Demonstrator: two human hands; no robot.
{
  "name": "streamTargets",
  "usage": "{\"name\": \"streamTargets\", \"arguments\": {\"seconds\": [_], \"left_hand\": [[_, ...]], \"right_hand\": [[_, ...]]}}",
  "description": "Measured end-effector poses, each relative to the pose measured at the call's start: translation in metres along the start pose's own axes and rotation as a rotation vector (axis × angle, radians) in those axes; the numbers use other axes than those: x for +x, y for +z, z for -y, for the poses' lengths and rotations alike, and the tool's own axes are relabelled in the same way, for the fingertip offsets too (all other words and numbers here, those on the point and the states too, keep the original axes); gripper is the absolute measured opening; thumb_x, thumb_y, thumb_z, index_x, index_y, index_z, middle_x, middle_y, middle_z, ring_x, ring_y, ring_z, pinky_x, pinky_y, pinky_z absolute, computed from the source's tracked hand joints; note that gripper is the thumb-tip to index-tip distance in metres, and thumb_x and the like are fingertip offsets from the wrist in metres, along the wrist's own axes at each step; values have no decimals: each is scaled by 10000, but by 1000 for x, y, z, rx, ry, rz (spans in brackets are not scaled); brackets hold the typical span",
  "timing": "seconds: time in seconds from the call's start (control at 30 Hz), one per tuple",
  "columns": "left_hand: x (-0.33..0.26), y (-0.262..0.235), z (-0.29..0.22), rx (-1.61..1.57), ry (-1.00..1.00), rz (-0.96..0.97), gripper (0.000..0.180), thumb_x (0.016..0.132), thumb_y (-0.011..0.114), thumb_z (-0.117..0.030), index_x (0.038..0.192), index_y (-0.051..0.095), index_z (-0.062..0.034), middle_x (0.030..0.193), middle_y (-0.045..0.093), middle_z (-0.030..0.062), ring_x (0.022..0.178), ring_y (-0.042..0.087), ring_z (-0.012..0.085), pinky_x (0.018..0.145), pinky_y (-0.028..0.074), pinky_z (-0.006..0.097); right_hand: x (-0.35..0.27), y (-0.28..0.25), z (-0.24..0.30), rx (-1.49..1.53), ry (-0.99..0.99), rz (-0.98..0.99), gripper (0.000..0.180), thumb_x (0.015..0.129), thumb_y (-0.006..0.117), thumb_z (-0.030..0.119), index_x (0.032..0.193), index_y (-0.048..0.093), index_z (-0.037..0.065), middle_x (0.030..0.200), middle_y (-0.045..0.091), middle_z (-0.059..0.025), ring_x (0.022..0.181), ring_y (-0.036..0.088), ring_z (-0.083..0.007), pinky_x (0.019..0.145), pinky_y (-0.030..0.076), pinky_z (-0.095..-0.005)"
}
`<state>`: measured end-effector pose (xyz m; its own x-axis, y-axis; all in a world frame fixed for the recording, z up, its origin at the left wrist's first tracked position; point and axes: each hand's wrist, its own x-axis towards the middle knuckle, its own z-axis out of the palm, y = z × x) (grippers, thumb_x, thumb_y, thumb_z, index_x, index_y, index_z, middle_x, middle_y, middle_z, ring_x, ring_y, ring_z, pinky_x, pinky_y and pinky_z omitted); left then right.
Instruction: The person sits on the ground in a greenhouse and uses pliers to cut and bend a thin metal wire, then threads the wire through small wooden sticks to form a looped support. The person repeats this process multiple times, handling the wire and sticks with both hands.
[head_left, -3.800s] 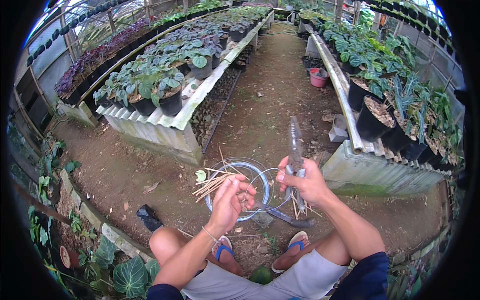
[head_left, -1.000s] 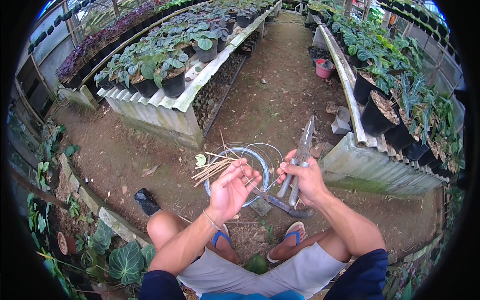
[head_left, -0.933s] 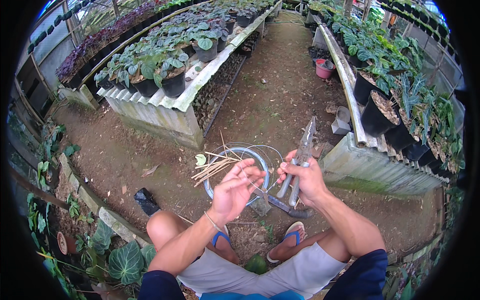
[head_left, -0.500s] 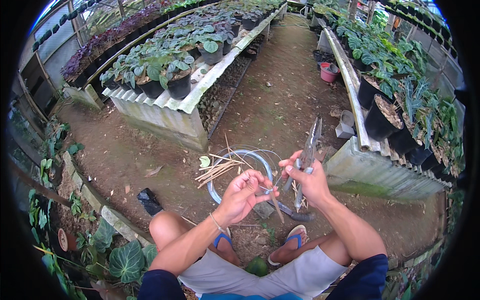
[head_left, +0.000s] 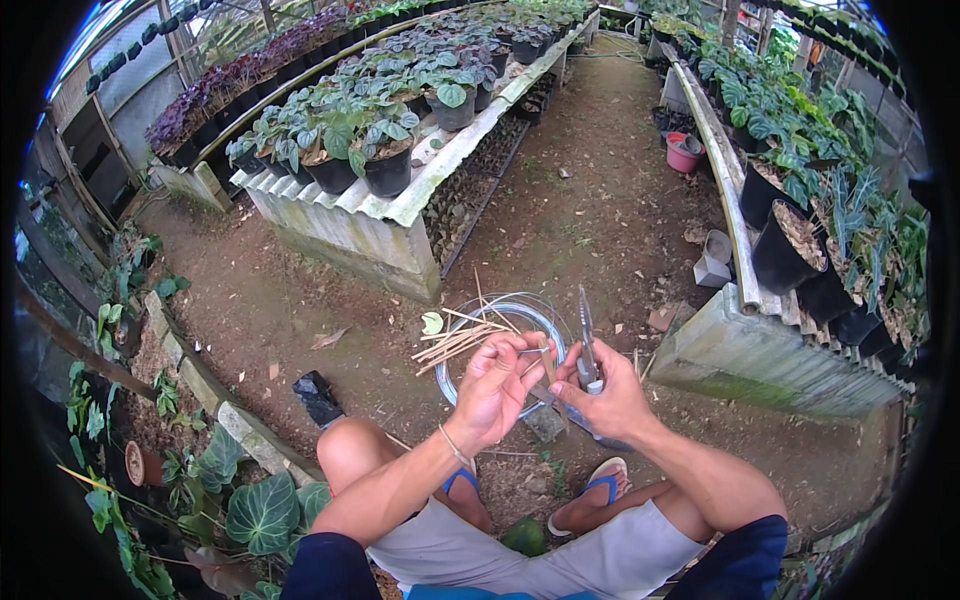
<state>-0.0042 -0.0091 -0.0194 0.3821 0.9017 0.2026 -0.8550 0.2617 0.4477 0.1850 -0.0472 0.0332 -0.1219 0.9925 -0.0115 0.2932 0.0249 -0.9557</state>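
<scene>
Both hands meet over the wire coil [head_left: 500, 345] lying on the dirt before your knees. Your left hand [head_left: 497, 385] pinches a wire end with a bundle of sticks [head_left: 462, 342]; your right hand [head_left: 612, 398] is closed around pliers [head_left: 587, 350], tips up. Keep the wire taut and pinch close to the jaws. Black pots [head_left: 388, 170] on the benches hold leafy plants.

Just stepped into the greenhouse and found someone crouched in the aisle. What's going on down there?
A person squats on the dirt path between plant benches. The left hand pinches a thin piece of wire or stick, fingers close to the right hand, which grips pliers pointing upward. Below the hands lie a coil of wire and a bundle of thin sticks on the ground.
</scene>
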Motion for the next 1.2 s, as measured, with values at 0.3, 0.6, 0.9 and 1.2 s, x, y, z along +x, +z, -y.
{"name": "streamTargets", "arguments": {"seconds": [0.3,0.6,0.9,1.2], "left_hand": [[-4,14,-1,365,-52,-140,314,1017,685,-71,1315,591,-35,1283,677,106,1189,664,207,1077,530,390],[1,13,-13,696,-147,-178,319,1057,663,-182,1330,591,-33,1237,688,76,1074,665,146,937,539,299],[9,15,-58,316,-71,-95,390,1120,497,-365,1360,535,-60,1098,696,92,978,659,159,822,526,302],[7,13,-55,341,-18,-43,291,1089,587,-234,1306,581,-40,1065,692,78,909,644,118,767,518,260]], "right_hand": [[1,-3,2,191,-115,-2,253,923,773,36,1109,602,43,983,676,-21,923,634,-101,861,538,-305],[0,-9,4,238,-27,-43,241,935,748,20,1120,597,44,1005,688,-26,951,639,-99,878,532,-297],[-1,-21,4,211,-226,-99,252,949,700,-41,1143,561,43,1003,649,-26,911,605,-91,822,514,-288],[-2,-24,8,168,-228,-136,251,955,697,-28,1153,564,51,1002,649,-25,907,600,-87,810,509,-282]]}}
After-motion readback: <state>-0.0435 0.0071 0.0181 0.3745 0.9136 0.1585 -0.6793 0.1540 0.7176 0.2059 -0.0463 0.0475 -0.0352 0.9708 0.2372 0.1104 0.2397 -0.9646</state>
